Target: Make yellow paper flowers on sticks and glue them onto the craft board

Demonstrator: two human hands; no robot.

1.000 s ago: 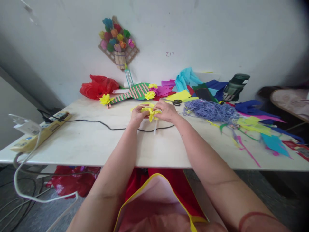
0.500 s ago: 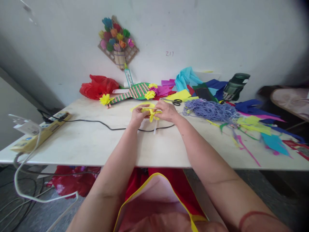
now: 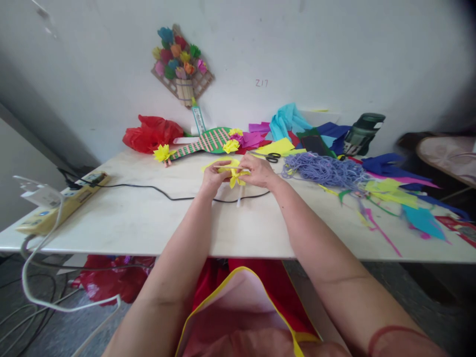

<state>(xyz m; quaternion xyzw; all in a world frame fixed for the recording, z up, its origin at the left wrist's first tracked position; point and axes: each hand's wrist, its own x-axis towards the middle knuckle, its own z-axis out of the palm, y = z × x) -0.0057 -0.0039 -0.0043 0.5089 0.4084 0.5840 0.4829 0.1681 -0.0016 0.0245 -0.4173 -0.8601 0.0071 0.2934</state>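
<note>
Above the middle of the counter (image 3: 148, 218), the left hand (image 3: 212, 177) and right hand (image 3: 258, 171) pinch a yellow paper flower (image 3: 233, 173) between closed fingertips. A black cable (image 3: 167, 194) runs just beneath. Scissors (image 3: 273, 157) and purple yarn (image 3: 325, 169) lie to the right.

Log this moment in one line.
left hand: grips yellow paper flower | right hand: grips same flower | nearby: scissors, purple yarn

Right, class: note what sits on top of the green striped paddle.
Two yellow paper flowers and a pink one sit on the wide end of the green paddle; the part beneath them is covered.
</note>
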